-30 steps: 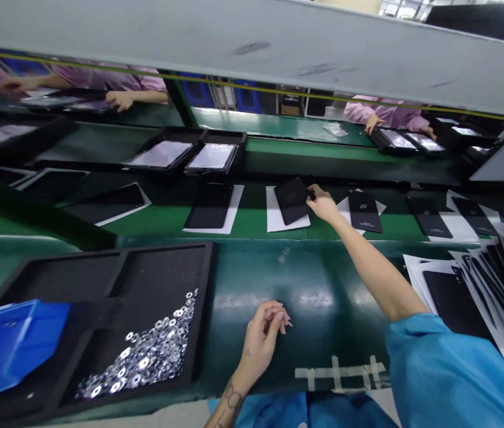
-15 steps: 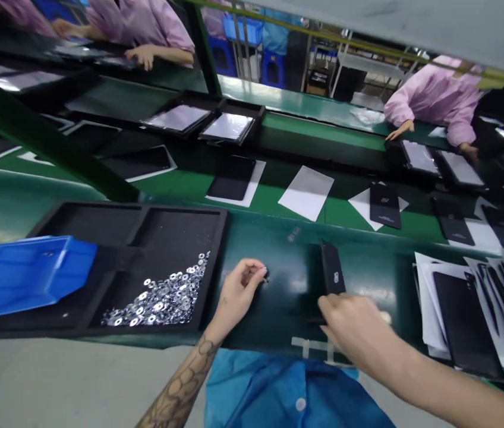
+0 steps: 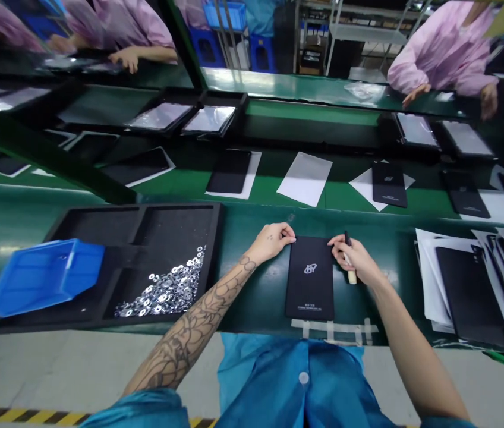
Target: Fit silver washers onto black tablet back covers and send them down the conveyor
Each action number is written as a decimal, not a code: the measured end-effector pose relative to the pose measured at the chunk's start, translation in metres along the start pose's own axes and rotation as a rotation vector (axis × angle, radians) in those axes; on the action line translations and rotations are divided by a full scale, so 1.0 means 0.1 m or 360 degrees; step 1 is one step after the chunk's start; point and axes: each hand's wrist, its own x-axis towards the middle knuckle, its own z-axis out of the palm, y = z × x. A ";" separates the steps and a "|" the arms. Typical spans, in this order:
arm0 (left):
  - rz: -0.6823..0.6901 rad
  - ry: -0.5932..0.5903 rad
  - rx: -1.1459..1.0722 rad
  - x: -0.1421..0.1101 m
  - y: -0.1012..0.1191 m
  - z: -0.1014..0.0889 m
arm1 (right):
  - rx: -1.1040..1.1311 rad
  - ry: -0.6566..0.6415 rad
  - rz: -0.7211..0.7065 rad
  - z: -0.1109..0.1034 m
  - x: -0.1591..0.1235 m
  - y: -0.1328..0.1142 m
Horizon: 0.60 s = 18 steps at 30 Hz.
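A black rectangular back cover (image 3: 309,279) with a pale logo lies flat before me. My left hand (image 3: 274,241) is closed in a pinch at its upper left corner; whatever sits between the fingertips is too small to make out. At the upper right corner, the fingertips of my right hand (image 3: 356,258) meet the edge. That hand is wrapped round a short pen-like tool (image 3: 352,276) with a cream end and a dark end pointing up. Small shiny metal rings (image 3: 167,291) lie heaped in the black divided tray (image 3: 216,238) on the left.
A blue bin (image 3: 47,276) rests tilted on the tray. On the right stands a stack of black covers (image 3: 470,291) interleaved with white sheets. Beyond is a green belt (image 3: 267,184) carrying covers and paper. Co-workers in pink sleeves (image 3: 430,59) sit across; a green post (image 3: 56,154) slants at left.
The cover has gone from standing tilted in my right hand to lying flat. My left hand has moved up and right to its corner. The pen-like tool now shows in my right hand.
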 end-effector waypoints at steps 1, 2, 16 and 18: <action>0.0003 -0.0036 0.0022 0.06 0.01 0.00 | 0.0022 0.0055 -0.0035 -0.03 0.05 0.03; 0.0003 -0.0073 0.0044 0.11 0.02 -0.01 | 0.0007 0.0087 -0.0072 -0.02 0.08 0.06; -0.0193 -0.0510 0.0583 0.44 0.49 -0.17 | -0.0410 0.0262 -0.0363 0.15 0.07 0.16; -0.0258 -0.0512 0.0702 0.49 0.64 -0.13 | -0.0461 0.0266 -0.0395 0.14 0.07 0.21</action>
